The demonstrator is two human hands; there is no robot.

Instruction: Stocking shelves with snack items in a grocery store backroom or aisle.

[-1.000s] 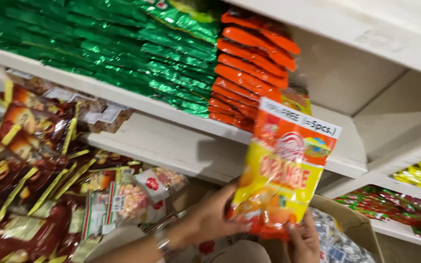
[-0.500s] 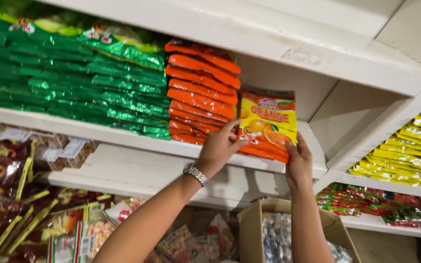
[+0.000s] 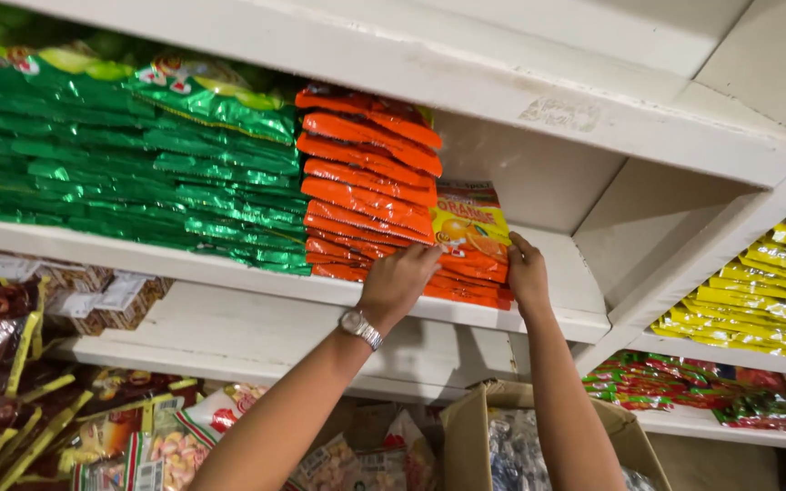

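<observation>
Both hands reach up to a white shelf (image 3: 229,273). The left hand (image 3: 399,284), a watch (image 3: 359,327) on its wrist, and the right hand (image 3: 527,273) grasp an orange packet (image 3: 471,229) by its lower corners, fingers curled against it. The packet leans tilted against the right side of a stack of orange packets (image 3: 366,182), above the shelf's near edge. Green packets (image 3: 138,173) are stacked further left. A cardboard box (image 3: 466,427) stands open below.

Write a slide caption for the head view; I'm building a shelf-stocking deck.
Left hand and right hand press an orange-and-yellow foil packet onto the orange packet stack on a white shelf.
</observation>
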